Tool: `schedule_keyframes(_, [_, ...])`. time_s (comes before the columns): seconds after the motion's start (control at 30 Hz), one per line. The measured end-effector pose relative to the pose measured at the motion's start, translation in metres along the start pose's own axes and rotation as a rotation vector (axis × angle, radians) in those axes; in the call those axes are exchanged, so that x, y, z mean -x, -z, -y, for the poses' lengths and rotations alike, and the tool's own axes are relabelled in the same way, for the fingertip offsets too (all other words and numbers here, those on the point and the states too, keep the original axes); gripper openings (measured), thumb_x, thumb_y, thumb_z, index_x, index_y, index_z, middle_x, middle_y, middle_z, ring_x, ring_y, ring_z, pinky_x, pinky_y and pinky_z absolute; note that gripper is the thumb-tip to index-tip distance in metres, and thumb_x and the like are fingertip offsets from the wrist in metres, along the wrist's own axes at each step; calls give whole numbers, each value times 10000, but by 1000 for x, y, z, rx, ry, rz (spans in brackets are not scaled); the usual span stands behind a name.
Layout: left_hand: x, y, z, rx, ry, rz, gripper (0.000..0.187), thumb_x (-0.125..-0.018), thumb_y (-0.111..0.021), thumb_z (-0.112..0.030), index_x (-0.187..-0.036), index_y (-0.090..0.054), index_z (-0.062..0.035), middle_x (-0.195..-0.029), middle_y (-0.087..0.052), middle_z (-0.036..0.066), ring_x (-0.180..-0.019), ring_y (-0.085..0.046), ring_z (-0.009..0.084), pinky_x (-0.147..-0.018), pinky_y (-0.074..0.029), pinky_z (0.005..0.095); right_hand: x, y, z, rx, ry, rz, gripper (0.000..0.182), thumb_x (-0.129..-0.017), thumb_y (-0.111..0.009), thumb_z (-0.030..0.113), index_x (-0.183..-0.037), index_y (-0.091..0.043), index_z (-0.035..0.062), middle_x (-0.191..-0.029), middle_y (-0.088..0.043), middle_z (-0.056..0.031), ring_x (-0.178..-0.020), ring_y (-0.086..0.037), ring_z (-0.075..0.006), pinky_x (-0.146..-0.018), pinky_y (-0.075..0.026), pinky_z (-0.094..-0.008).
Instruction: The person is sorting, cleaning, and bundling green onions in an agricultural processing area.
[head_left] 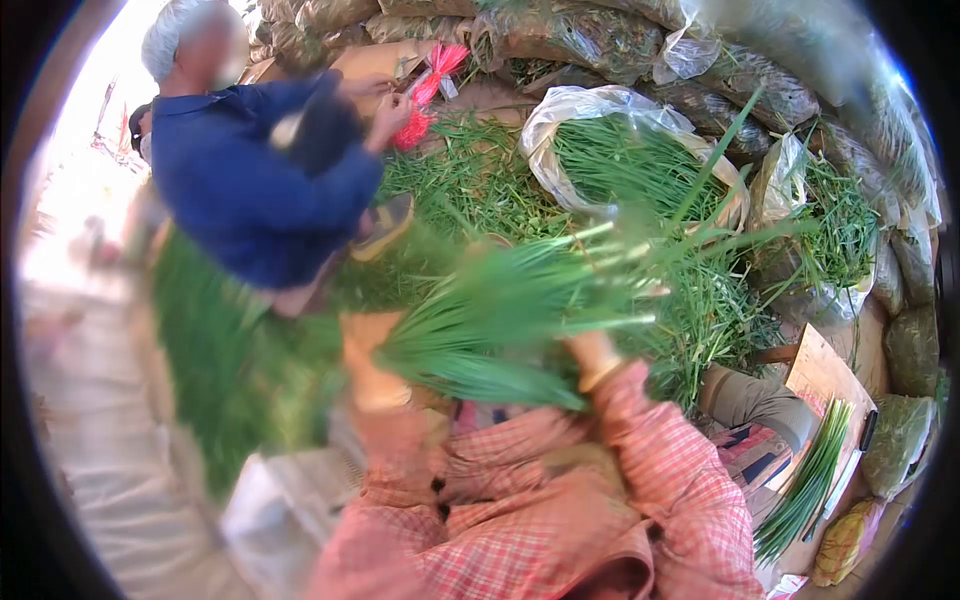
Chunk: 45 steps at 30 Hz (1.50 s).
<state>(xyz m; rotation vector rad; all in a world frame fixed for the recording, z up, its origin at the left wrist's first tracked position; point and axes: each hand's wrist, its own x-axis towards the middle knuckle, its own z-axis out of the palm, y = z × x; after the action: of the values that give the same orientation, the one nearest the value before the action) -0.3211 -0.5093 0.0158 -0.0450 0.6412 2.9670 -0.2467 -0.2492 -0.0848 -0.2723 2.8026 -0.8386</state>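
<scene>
From my remote seat I see both hands around one thick bundle of long green chive-like stalks (490,310), held across the lap in front of the red checked sleeves. The left hand (372,365) grips the cut end, its fingers closed round the stalks; the right hand (592,358) sits under the bundle further along, but blur keeps me from telling how far its fingers are closed. To handle this well, I judge the stalks should be kept level, ends even, grip firm but not crushing. Counting: one bundle in hand, one smaller tidy bunch of green stalks (806,480) lying on a brown cardboard sheet (825,372) to the right, one open clear plastic bag of greens (640,160) beyond, and one person in a blue shirt (260,190) handling red plastic ties (428,90).
</scene>
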Motion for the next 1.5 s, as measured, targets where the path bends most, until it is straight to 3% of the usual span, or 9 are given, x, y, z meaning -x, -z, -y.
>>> schedule_keyframes(0.17, [9,-47,0,311,61,146,414,-911,-445,-258,-544,-267,-187,-471,-227,-66,-461,-218,82,-553,-262,250,18,-20,19,-817,-79,-700,280,-847,-510,201,-1073,-546,38,-1011,-596,-99,-882,-566,-203,-821,-448,-339])
schedule_keyframes(0.27, [15,-68,10,-121,-186,-126,403,-903,-465,-243,-549,-278,-190,-475,-237,-81,-457,-242,60,-535,-262,224,20,7,25,-1756,-281,-578,365,-791,-609,292,-1064,-548,57,-940,-597,-62,-866,-552,-140,-799,-460,-295])
schedule_keyframes(0.43, [16,-46,0,92,-37,176,411,-912,-451,-276,-564,-252,-185,-505,-179,-71,-471,-194,70,-522,-239,217,9,-57,-44,-989,-225,-415,299,-924,-378,254,-1049,-524,26,-938,-595,-90,-799,-588,-172,-664,-515,-276])
schedule_keyframes(0.7, [37,-74,14,-280,-258,-131,394,-932,-401,-315,-588,-273,-169,-524,-176,-56,-462,-185,83,-507,-220,243,56,19,-5,-2411,-527,-232,243,-883,-502,180,-866,-574,-50,-806,-616,-185,-685,-608,-265,-634,-517,-393])
schedule_keyframes(0.93, [-9,69,-41,274,44,123,362,-925,-364,-281,-585,-295,-176,-503,-208,-43,-422,-199,126,-463,-227,291,91,22,-83,-188,-532,-655,204,-849,-461,57,-1008,-569,-11,-806,-631,-101,-790,-586,-181,-701,-457,-276])
schedule_keyframes(1.03, [-13,71,-67,-154,12,450,377,-918,-381,-274,-559,-313,-180,-459,-252,-41,-392,-223,114,-439,-221,285,125,56,-128,-1950,-300,-729,155,-873,-505,217,-908,-562,77,-799,-580,-31,-755,-563,-148,-660,-440,-249])
schedule_keyframes(1.2, [1,38,-61,-67,-25,456,399,-918,-415,-274,-543,-321,-173,-424,-284,-45,-385,-231,79,-419,-197,261,178,103,-156,-1205,-488,-1067,295,-867,-530,286,-1083,-529,84,-1015,-574,-58,-766,-577,-142,-620,-463,-227])
schedule_keyframes(1.37, [6,18,-53,-19,-7,507,392,-910,-442,-260,-548,-323,-170,-427,-291,-45,-388,-231,78,-426,-203,263,156,129,-94,483,-874,300,869,-507,-758,421,-1216,-424,45,-1073,-562,-169,-1017,-530,-292,-862,-414,-425])
schedule_keyframes(1.5, [11,-9,-40,-62,-66,579,393,-922,-434,-265,-554,-352,-155,-424,-346,-40,-361,-255,71,-389,-225,253,71,107,0,-80,-79,-311,592,-653,-709,391,-1112,-553,51,-1071,-575,-173,-1010,-530,-319,-879,-414,-383])
